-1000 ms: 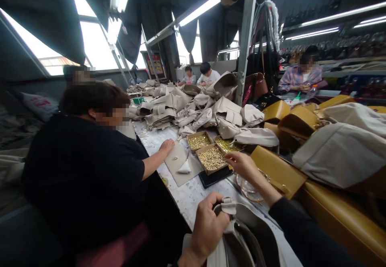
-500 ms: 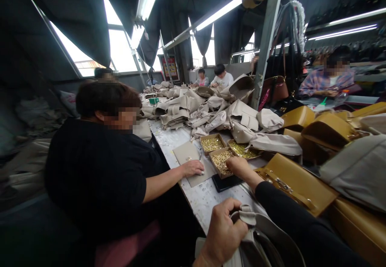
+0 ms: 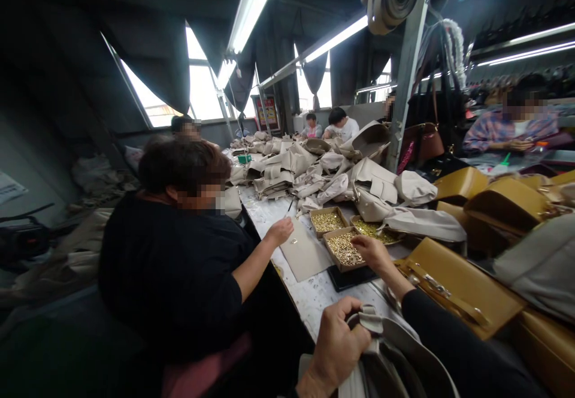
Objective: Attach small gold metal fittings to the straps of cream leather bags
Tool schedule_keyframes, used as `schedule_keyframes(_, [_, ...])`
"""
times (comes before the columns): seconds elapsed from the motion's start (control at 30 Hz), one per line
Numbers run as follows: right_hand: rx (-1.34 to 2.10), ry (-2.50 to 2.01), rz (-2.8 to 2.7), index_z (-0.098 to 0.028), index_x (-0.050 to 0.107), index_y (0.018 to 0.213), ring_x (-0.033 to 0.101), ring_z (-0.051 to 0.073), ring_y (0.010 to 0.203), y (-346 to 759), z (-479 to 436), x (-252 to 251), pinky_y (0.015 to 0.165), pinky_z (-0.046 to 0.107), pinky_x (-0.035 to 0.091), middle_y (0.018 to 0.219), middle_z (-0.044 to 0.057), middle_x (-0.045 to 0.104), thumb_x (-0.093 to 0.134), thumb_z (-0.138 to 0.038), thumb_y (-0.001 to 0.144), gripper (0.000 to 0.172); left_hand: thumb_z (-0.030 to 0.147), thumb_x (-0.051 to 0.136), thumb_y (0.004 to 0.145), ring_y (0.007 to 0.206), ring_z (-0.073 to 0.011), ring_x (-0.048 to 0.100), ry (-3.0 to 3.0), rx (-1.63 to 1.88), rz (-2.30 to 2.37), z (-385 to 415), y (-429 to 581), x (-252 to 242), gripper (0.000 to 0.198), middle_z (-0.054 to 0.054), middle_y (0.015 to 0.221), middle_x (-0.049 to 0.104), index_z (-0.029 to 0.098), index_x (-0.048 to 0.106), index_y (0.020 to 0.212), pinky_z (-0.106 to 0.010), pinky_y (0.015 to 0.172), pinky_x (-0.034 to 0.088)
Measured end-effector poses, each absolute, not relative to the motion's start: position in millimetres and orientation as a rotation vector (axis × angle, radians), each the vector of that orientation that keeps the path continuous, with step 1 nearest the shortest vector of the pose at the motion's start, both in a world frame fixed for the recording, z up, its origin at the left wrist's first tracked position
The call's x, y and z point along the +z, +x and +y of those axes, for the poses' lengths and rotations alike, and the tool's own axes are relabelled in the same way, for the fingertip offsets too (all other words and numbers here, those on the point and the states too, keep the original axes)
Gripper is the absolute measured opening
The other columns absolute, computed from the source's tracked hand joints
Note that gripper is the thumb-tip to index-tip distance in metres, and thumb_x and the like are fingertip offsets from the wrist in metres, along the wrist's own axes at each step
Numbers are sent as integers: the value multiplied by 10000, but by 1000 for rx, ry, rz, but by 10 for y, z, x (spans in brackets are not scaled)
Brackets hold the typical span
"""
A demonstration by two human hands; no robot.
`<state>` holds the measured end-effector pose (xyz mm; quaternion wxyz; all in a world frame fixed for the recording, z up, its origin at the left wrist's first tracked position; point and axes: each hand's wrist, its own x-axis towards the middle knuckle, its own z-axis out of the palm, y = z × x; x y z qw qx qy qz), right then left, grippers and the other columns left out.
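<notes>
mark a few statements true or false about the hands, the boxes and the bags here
1. The left hand grips a beige bag. True.
2. Only one box holds small shiny pieces. False: three boxes of them show.
3. The right hand is at the front box of gold-coloured pieces. True.
4. The nearest co-worker's hand is in the front box. False: the co-worker's hand is by the beige panel, apart from the boxes.
5. A mustard-coloured bag lies to the right of the front box in the picture. True.
</notes>
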<state>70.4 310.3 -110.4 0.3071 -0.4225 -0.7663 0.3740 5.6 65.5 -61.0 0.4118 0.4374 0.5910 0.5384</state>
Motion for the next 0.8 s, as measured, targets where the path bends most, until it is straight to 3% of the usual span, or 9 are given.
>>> schedule_keyframes(0.13, [1372, -969, -1675, -167, 753, 824, 650, 212, 666, 781, 2876, -972, 663, 332, 505, 760, 77, 741, 774, -548, 665, 414, 193, 710, 686, 613, -93, 484, 987, 1385, 1395, 674, -68, -651, 182, 11, 696, 612, 106, 701, 846, -201, 577, 393])
schedule_keyframes(0.23, [1552, -844, -1454, -167, 753, 885, 661, 184, 697, 956, 2594, -835, 717, 328, 536, 828, 70, 748, 849, -584, 616, 506, 246, 808, 649, 600, -99, 530, 954, 1357, 1268, 703, -186, -648, 259, -7, 686, 647, 109, 686, 831, -199, 581, 406])
schedule_keyframes(0.47, [1680, -679, -1180, -185, 781, 868, 622, 141, 713, 1482, 1986, -512, 698, 267, 488, 811, 29, 744, 965, -485, 591, 448, 466, 925, 662, 710, -202, 700, 1088, 1286, 933, 712, -281, -395, 453, -105, 788, 766, 125, 698, 857, -269, 664, 519])
schedule_keyframes(0.6, [1729, -577, -1142, -187, 790, 850, 596, 137, 713, 1685, 1752, -394, 689, 264, 450, 807, 25, 746, 972, -448, 617, 395, 475, 906, 703, 764, -214, 722, 1178, 1296, 985, 676, -220, -359, 427, -106, 818, 783, 131, 720, 874, -287, 725, 547])
schedule_keyframes(0.8, [1804, -495, -1083, -198, 779, 910, 600, 133, 797, 1874, 1509, -366, 764, 250, 461, 884, 17, 730, 891, -381, 767, 258, 376, 869, 774, 773, -204, 734, 1244, 1291, 1133, 582, -100, -356, 305, -89, 891, 786, 145, 743, 929, -265, 700, 553])
